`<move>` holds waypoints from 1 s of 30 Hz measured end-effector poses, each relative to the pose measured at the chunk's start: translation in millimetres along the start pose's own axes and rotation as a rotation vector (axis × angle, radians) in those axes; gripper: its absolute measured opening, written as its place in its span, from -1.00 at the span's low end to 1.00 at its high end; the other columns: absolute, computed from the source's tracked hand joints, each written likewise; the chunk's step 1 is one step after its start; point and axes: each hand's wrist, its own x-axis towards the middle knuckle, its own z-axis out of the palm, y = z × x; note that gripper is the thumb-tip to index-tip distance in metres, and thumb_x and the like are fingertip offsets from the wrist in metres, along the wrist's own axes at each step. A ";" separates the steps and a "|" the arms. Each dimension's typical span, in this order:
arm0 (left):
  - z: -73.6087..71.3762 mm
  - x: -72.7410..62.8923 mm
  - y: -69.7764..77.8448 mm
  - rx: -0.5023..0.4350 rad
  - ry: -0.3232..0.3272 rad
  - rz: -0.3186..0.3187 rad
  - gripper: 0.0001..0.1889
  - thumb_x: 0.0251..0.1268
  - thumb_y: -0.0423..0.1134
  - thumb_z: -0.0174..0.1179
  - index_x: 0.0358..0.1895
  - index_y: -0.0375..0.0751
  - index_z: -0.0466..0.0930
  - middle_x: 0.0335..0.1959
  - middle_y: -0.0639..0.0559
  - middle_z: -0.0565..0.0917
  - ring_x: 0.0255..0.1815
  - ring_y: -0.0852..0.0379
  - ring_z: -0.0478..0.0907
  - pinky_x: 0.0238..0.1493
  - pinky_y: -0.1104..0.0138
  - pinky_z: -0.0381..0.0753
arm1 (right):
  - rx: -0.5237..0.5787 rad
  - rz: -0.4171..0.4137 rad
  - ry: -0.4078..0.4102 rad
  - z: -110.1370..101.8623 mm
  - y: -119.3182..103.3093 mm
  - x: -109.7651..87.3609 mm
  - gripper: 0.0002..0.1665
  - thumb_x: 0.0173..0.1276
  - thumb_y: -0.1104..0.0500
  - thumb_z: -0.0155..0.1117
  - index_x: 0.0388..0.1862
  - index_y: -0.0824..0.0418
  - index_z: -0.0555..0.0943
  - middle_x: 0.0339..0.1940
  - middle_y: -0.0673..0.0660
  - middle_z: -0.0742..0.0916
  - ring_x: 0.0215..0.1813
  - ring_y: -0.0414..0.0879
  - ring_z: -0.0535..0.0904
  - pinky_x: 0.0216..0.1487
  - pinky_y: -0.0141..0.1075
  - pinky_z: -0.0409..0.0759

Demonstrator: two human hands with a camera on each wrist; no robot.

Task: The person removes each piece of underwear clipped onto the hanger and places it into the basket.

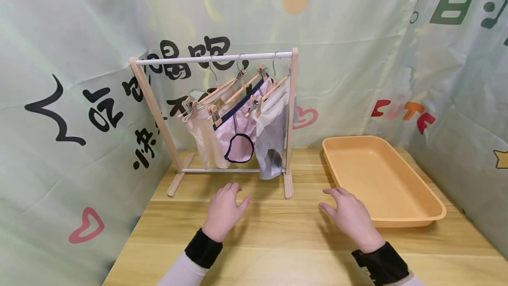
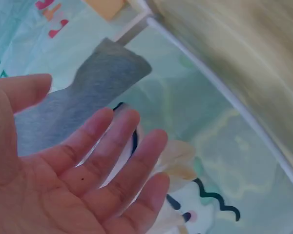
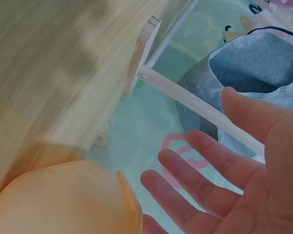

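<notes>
Both hands hover over the wooden table with nothing in them. My left hand [image 1: 225,212] is in front of a small garment rack [image 1: 294,109], thumb apart from the loosely bent fingers. My right hand [image 1: 352,216] is between the rack and an orange tray [image 1: 381,175], its fingers relaxed. Three clip hangers [image 1: 243,92] hang from the rack's white top rod. They carry a cream garment [image 1: 206,138], a pale pink garment [image 1: 224,136] with navy trim, and a grey-and-white garment [image 1: 267,156]. In the left wrist view a grey leg [image 2: 95,80] shows beyond the spread fingers.
The tray stands on the table's right side, close to the right hand. Printed cloth [image 1: 341,56] hangs behind and at both sides of the table [image 1: 270,242]. A lower white bar [image 1: 222,170] joins the rack's wooden feet [image 1: 289,185].
</notes>
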 end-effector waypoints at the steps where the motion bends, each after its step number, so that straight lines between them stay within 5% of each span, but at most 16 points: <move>1: -1.4 1.0 2.0 -0.013 0.005 0.002 -0.63 0.32 0.04 0.40 -0.10 -0.22 0.67 -0.22 -0.06 0.72 -0.23 -0.05 0.69 -0.20 0.13 0.68 | -0.001 0.000 -0.002 -0.2 0.1 0.0 -0.49 0.29 0.04 0.54 0.10 0.31 0.70 -0.01 0.38 0.74 -0.10 0.32 0.73 -0.15 0.17 0.68; 8: -25.8 19.5 21.6 -0.154 0.075 0.036 -0.57 0.33 0.08 0.38 -0.01 -0.22 0.64 -0.13 -0.05 0.71 -0.09 -0.05 0.70 -0.04 0.12 0.68 | -0.001 -0.003 -0.011 -0.7 0.5 0.2 -0.49 0.29 0.03 0.54 0.11 0.31 0.70 0.00 0.38 0.74 -0.10 0.31 0.73 -0.16 0.16 0.68; 13: -53.1 33.7 27.2 -0.211 0.198 0.057 -0.67 0.35 -0.03 0.39 -0.11 -0.24 0.65 -0.19 -0.09 0.73 -0.19 -0.03 0.69 -0.13 0.13 0.69 | 0.003 -0.001 -0.019 1.1 1.0 -0.6 -0.49 0.29 0.04 0.54 0.10 0.31 0.70 -0.01 0.38 0.74 -0.10 0.30 0.73 -0.16 0.15 0.69; 19: -102.8 57.4 17.7 -0.289 0.508 0.028 -0.85 0.38 -0.28 0.32 -0.27 -0.33 0.66 -0.33 -0.18 0.72 -0.34 -0.08 0.63 -0.25 0.11 0.65 | -0.001 -0.008 -0.002 2.9 1.4 1.2 -0.50 0.29 0.05 0.55 0.10 0.31 0.70 -0.01 0.39 0.74 -0.10 0.31 0.73 -0.19 0.15 0.69; 23: -133.6 76.0 8.3 -0.316 0.666 -0.042 -0.82 0.39 -0.31 0.29 -0.23 -0.43 0.62 -0.29 -0.25 0.66 -0.26 -0.15 0.56 -0.08 0.12 0.54 | -0.003 -0.005 0.003 2.1 0.0 1.8 -0.49 0.28 0.05 0.55 0.10 0.32 0.69 -0.01 0.40 0.74 -0.12 0.32 0.73 -0.20 0.17 0.68; 27: -147.8 94.3 -4.0 -0.300 0.729 -0.107 -0.65 0.38 -0.21 0.31 -0.02 -0.47 0.51 -0.06 -0.30 0.49 0.02 -0.19 0.41 0.18 0.09 0.35 | -0.003 -0.001 -0.006 2.1 -1.8 2.1 -0.49 0.28 0.05 0.55 0.10 0.31 0.69 0.00 0.39 0.73 -0.11 0.33 0.72 -0.19 0.18 0.68; 30: -147.9 107.4 -13.3 -0.296 0.710 -0.154 -0.47 0.38 -0.11 0.33 0.18 -0.41 0.38 0.14 -0.31 0.35 0.21 -0.18 0.30 0.32 0.07 0.32 | 0.000 0.003 -0.009 3.0 -2.9 1.7 -0.50 0.29 0.06 0.54 0.11 0.31 0.69 0.00 0.39 0.73 -0.09 0.33 0.72 -0.16 0.18 0.67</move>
